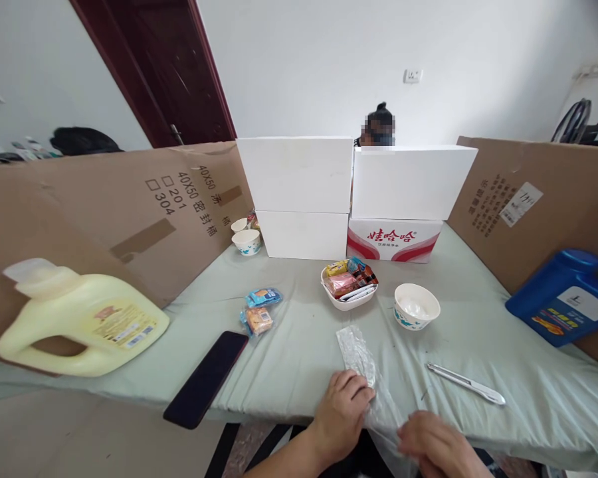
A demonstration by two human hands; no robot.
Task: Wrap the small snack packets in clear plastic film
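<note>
My left hand [343, 406] is closed on a crinkled clear plastic bag [357, 352] at the table's front edge. Part of the bag lies flat on the cloth beyond my fingers; the rest stretches right and down over the edge. Lower right, my right hand [437, 443], slightly blurred, has its fingers closed at the bag's other end. Ahead stands a white dish [349, 305] filled with several wrapped snacks. To its right is a white paper bowl [412, 320] with a blue pattern. A slim pale tool [466, 383], kind unclear, lies right of my hands.
A dark phone [206, 380] overhangs the front edge, near two wrapped snacks [259, 320]. A yellow jug [94, 332] lies left, a blue bottle [563, 295] right. White boxes [301, 176] and cardboard panels [189, 206] wall the table; a person [379, 126] is behind.
</note>
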